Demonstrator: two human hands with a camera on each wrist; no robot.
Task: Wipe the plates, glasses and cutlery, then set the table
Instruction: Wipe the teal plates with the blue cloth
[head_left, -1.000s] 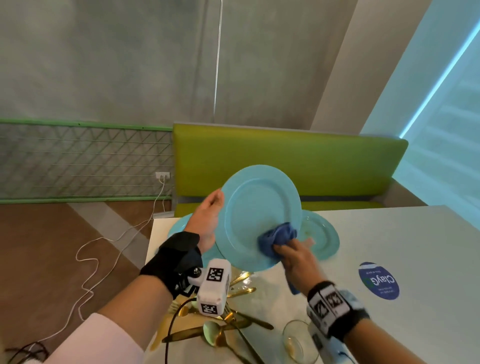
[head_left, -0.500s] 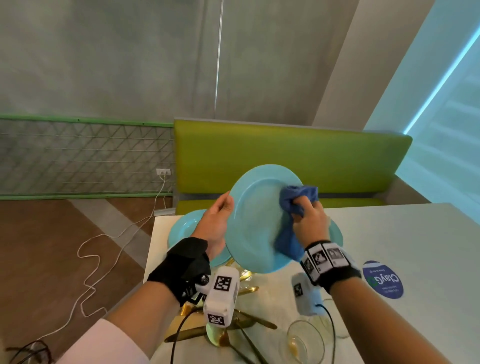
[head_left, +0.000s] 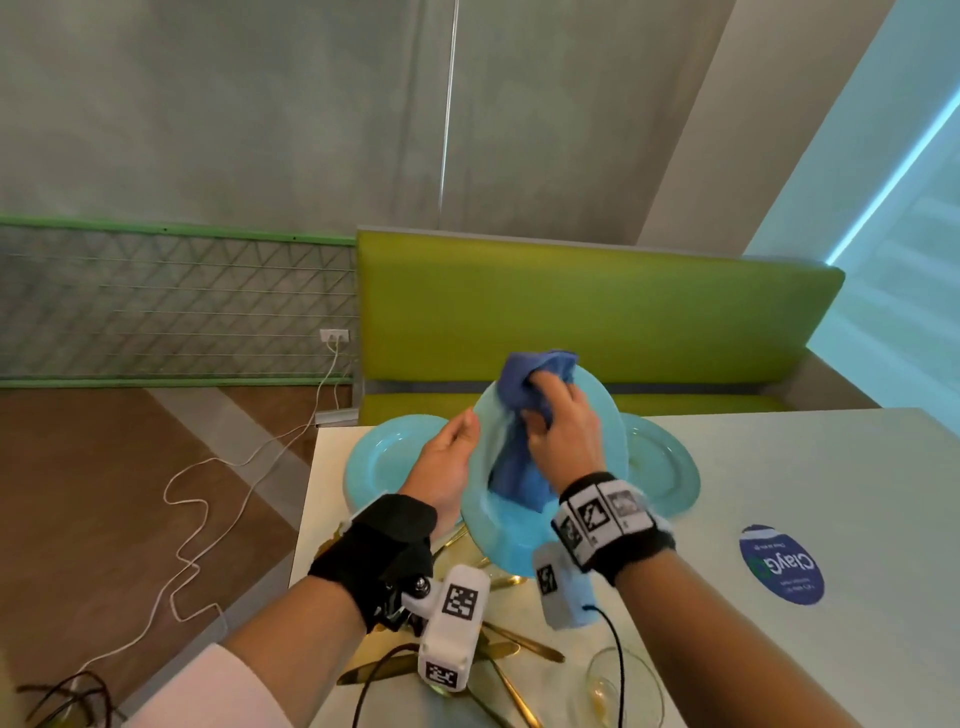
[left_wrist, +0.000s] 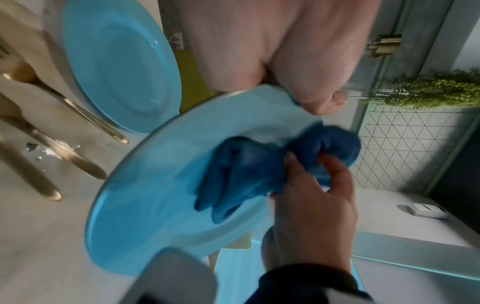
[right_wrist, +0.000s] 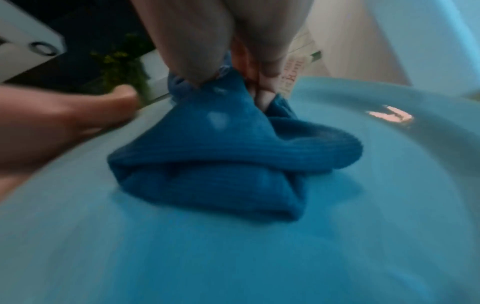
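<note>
I hold a light blue plate (head_left: 506, 540) tilted up above the table's near left part. My left hand (head_left: 457, 447) grips its left rim, thumb over the front face (left_wrist: 319, 102). My right hand (head_left: 550, 415) bunches a dark blue cloth (head_left: 519, 467) and presses it on the plate's upper face. In the right wrist view the cloth (right_wrist: 221, 160) lies crumpled on the plate (right_wrist: 233, 257), pinched by the fingers (right_wrist: 197, 51). In the left wrist view the cloth (left_wrist: 246, 174) sits mid-plate (left_wrist: 145, 205).
Two more blue plates lie on the white table (head_left: 831, 467), one left (head_left: 379, 462), one right (head_left: 665, 473). Gold cutlery (head_left: 524, 649) and a glass (head_left: 623, 686) sit near the front edge. A green bench (head_left: 597, 312) stands behind; a cable (head_left: 192, 519) trails on the floor.
My right hand has swept the cloth from the plate's lower right edge up across its face to the top. The left hand keeps its grip while the plate tips flatter.
</note>
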